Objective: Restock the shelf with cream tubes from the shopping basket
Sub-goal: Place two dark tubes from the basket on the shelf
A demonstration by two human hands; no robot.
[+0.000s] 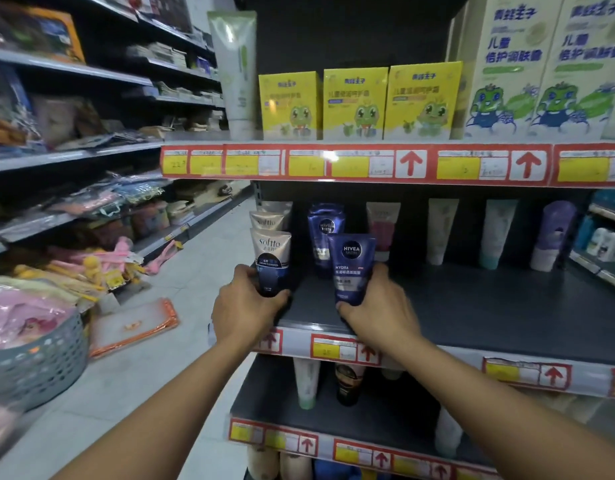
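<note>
Both arms extended forward and slightly up, forearms converging on the front of the middle shelf (489, 299).

Left hand (243, 306): palm toward the shelf, fingers curled round the lower end of the Softto tube (272, 261), thumb on its right side near the cap. Tube upright, cap down, at the shelf's left front corner. Two more tubes of the same kind stand in file right behind it.

Right hand (378, 306): fingers wrapped round the right side and base of the Nivea tube (351, 268), thumb across the bottom front. Tube upright, cap down, just inside the front edge; whether the cap rests on the shelf cannot be told, the hand covers it. A second Nivea tube (325, 233) stands behind and a little left.

The two held tubes are near each other, not touching.

Further right along the back of the same shelf: a pink tube (382, 226), a white tube (441, 230), a teal tube (498, 233), a purple tube (555, 233), spaced apart.

Shelf above: yellow boxes (354, 102) in a row, price labels (351, 164) on the rail below them.

Far left, on the floor: grey basket (39, 365), packed with pink packets; no cream tubes can be made out in it.
</note>
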